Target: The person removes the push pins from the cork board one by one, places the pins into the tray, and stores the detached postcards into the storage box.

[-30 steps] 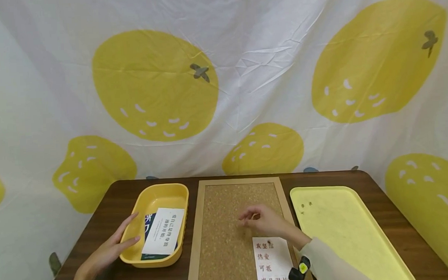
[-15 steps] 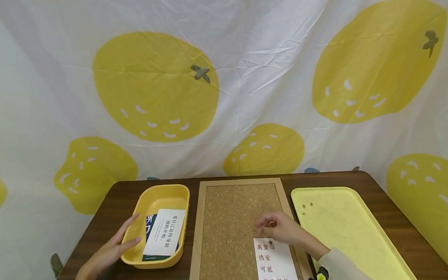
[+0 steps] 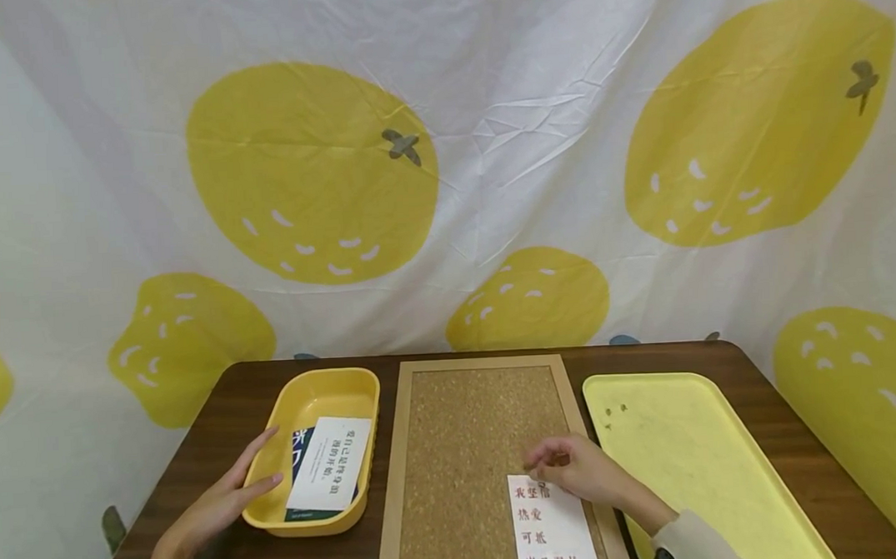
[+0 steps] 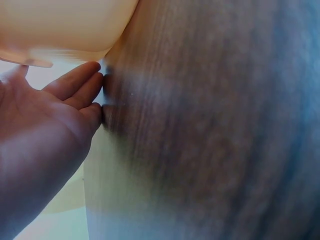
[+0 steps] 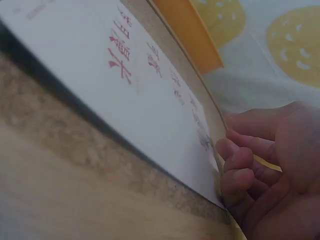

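My left hand (image 3: 212, 508) rests at the left side of a yellow-orange plastic basket (image 3: 319, 525); its thumb and a finger reach over the rim. In the left wrist view its other fingers (image 4: 82, 92) lie fairly straight below the rim. My right hand (image 3: 580, 472), fingers bent, hovers at the top of a white card (image 3: 549, 529) with red characters. The card lies on a cork board (image 3: 455, 446). A small dark pin (image 3: 541, 484) at the card's top shows just under the fingertips. Whether these fingers hold something is hidden in the right wrist view too.
Inside the basket lie a white printed card (image 3: 328, 464) and a dark blue one (image 3: 299, 443). A pale yellow tray (image 3: 696, 452) stands right of the board, bearing a few small dark pins (image 3: 608, 412). A lemon-print curtain (image 3: 474, 187) hangs behind the dark wooden table (image 3: 388, 382).
My right hand has moved right and slightly towards me, from over the bare cork to the pin at the card's top. The left hand has stayed on the basket.
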A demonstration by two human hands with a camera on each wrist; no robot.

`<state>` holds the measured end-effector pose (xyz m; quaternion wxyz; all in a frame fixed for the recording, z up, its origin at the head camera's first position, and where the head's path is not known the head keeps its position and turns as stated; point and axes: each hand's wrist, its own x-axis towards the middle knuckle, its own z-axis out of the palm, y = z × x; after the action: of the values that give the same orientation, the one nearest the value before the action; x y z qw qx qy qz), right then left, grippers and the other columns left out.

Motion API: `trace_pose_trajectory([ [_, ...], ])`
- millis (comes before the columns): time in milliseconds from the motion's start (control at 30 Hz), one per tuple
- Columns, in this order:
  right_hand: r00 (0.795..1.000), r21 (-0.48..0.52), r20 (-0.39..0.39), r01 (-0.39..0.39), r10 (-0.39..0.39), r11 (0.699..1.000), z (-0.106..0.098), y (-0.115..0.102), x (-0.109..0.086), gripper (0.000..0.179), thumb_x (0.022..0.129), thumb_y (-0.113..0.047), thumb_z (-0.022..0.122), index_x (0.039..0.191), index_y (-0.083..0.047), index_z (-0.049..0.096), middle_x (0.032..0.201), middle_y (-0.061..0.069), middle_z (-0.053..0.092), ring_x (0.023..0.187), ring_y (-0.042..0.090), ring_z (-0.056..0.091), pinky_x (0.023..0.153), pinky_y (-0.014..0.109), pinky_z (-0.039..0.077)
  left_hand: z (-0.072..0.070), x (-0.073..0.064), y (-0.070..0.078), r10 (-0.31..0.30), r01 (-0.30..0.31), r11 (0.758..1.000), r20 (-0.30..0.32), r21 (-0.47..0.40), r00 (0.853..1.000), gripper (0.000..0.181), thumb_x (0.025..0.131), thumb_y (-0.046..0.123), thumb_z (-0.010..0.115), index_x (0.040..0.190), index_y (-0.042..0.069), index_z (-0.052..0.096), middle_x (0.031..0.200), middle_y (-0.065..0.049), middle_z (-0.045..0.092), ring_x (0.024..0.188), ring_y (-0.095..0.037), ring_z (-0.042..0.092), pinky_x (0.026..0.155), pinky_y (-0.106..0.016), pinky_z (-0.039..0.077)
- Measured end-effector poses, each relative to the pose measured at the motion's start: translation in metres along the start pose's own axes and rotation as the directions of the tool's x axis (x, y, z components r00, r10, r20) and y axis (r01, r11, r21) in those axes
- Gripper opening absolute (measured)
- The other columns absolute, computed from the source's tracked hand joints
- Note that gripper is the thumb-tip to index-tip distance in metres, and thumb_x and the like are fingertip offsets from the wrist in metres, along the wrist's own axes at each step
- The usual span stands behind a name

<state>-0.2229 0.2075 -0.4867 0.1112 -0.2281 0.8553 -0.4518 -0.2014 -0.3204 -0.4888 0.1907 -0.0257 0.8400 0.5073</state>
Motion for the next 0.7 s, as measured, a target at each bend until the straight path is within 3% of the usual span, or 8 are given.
trace_pose_trajectory([
  [333,0.997,-0.016,-0.059,0.039,-0.040,0.999,0.000,0.008,-0.009,0.008,0.086,-0.004,0.071,0.091,-0.009,0.075,0.095,0.003,0.071,0.077,0.003,0.055,0.066,0.020,0.047,0.001,0.000,0.001,0.006,-0.005,0.999,0.013,-0.033,1.000,0.085,0.097,0.041,0.061,0.160,0.030,0.004,0.165,-0.016,-0.013,0.149,-0.046,-0.009,0.111,-0.073,-0.003],
  [567,0.999,-0.004,-0.027,0.035,-0.035,0.999,-0.002,0.013,-0.010,0.011,0.087,-0.006,0.071,0.093,-0.014,0.077,0.096,0.001,0.072,0.075,0.004,0.056,0.064,0.019,0.047,0.000,-0.001,0.002,0.010,-0.010,1.000,0.004,-0.005,1.000,0.084,0.097,0.041,0.060,0.160,0.033,0.004,0.165,-0.017,-0.011,0.149,-0.046,-0.008,0.109,-0.075,-0.003],
  [700,0.999,0.028,0.004,0.044,-0.044,0.999,-0.004,0.012,-0.011,0.011,0.088,-0.008,0.072,0.095,-0.012,0.079,0.094,0.003,0.072,0.063,0.002,0.054,0.054,0.019,0.046,-0.001,-0.001,0.002,0.037,-0.036,0.999,0.008,-0.008,0.999,0.082,0.099,0.038,0.059,0.160,0.032,0.004,0.165,-0.017,-0.011,0.149,-0.046,-0.009,0.109,-0.075,-0.003],
])
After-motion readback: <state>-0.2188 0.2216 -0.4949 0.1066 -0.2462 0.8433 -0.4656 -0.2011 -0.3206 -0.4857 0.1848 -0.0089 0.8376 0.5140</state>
